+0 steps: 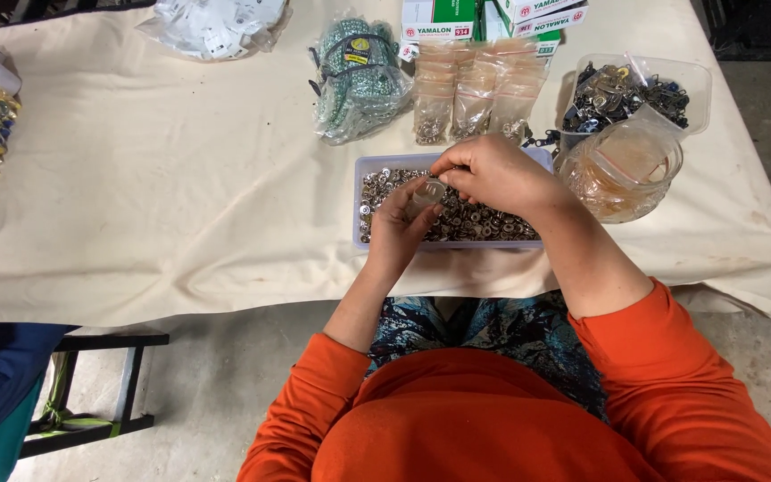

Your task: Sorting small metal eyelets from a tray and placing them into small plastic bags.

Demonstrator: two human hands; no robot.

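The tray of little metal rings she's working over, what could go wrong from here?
1. The tray sits close to the table's front edge; a nudge from the left hand could tip it to the floor.
2. The right hand works beside a clear jar, which an elbow might knock.
3. The small clear bag could spill rings.

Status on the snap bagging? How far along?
Done: several filled small bags lie beyond the tray. In hand: left hand holds a small clear bag, right hand at its mouth. Left: the tray is mostly full of metal snaps.
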